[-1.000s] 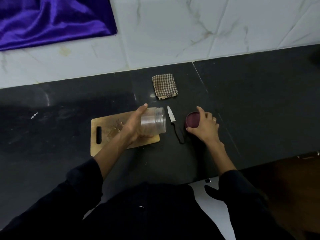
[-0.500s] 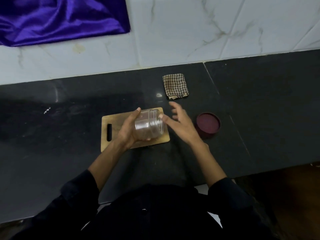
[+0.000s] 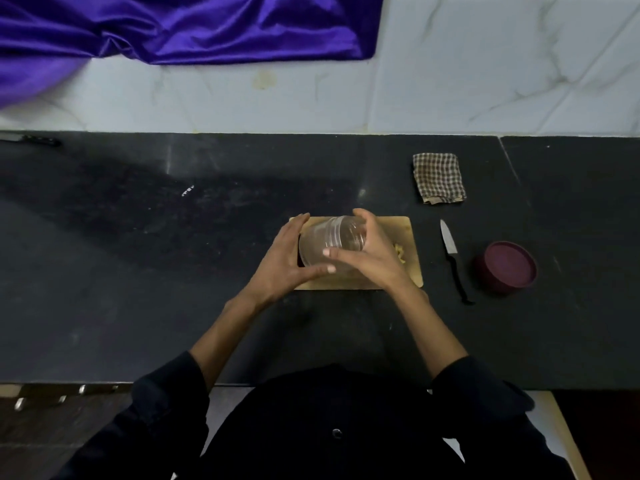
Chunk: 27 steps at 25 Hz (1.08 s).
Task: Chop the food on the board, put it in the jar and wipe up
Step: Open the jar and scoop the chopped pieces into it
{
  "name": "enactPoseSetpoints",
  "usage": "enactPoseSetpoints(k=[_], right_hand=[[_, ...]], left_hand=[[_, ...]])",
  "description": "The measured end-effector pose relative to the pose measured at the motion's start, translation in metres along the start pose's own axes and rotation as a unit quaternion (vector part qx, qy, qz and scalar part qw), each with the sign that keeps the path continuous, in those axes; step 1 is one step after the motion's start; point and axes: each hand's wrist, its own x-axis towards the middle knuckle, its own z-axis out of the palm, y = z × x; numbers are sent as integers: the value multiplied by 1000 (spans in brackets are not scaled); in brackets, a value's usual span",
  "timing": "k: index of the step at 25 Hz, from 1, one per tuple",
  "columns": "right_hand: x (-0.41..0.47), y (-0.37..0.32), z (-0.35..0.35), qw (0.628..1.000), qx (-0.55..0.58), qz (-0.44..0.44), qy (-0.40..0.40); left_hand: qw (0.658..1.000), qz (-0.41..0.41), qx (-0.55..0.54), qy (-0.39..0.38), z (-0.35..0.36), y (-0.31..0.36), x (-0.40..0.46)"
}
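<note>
A clear plastic jar (image 3: 329, 242) lies tilted on its side over the wooden cutting board (image 3: 401, 225). My left hand (image 3: 284, 261) cups the jar's base end from the left, thumb under it. My right hand (image 3: 370, 254) curls round its mouth end, thumb across the front. A small heap of pale chopped food (image 3: 400, 253) shows on the board just right of my right hand. The board's left part is hidden by my hands.
A small knife (image 3: 452, 254) with a black handle lies right of the board. Beyond it sits the maroon jar lid (image 3: 509, 266). A folded checked cloth (image 3: 438, 178) lies behind them on the black counter (image 3: 138, 271). Purple fabric (image 3: 173, 26) drapes over the marble wall.
My right hand left the maroon lid, came over to the jar and now grips its mouth end. My left hand still holds the jar.
</note>
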Motion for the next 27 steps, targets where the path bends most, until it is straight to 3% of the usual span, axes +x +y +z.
enactPoseSetpoints(k=[2,4,8,10,13,18,22,24,27], right_hand=[[3,-7,11,1000,-24,-10,-1],[5,-12,21,998,-52,-23,-11],[11,-13,17,998,-4,-11,-60],[16,-4,4,995,-94,-13,-29],[22,13,3,949,-308,-59,-17],[30,18,36,877,-444,-161,-86],[24,35,33,833,-519,-143,-129],[17,42,18,845,-506,-130,-115],[13,50,-13,906,-402,-123,-57]], left_hand=[[987,58,152,12,-1,-7,8],[968,112,222,28,3,-12,16],[979,109,157,64,-10,-26,27],[986,67,113,102,-31,-32,29],[985,48,114,120,-57,-41,32],[986,45,125,98,-42,-35,35],[988,43,114,91,-31,-30,37],[989,44,104,98,-28,-28,36],[990,41,90,97,-18,-23,38]])
